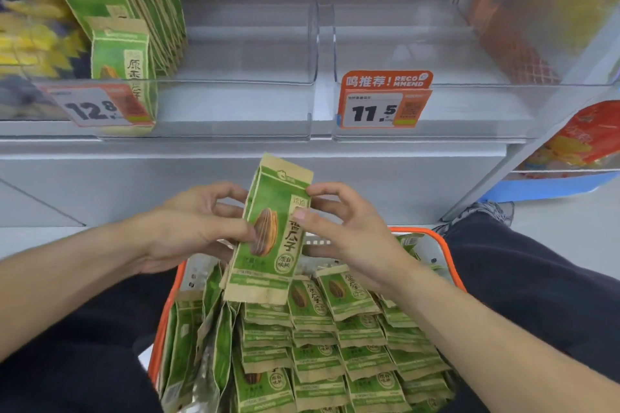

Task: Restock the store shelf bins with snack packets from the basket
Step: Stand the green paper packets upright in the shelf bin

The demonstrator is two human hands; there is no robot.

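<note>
A green and tan sunflower-seed packet (273,231) stands upright between my hands, above the basket. My left hand (198,221) grips its left edge, thumb on the front. My right hand (345,228) pinches its right edge near the top. Below them the orange-rimmed basket (449,255) holds several rows of the same packets (335,345). On the shelf, the clear left bin (235,111) has a row of matching packets (124,54) at its left side. The clear right bin (469,111) holds none of these packets.
Price tags 12.8 (97,107) and 11.5 (382,104) hang on the bin fronts. Yellow packets (30,40) fill the far left. Red and orange bags (577,141) sit at the right. My dark-trousered knees flank the basket, a shoe (483,214) at right.
</note>
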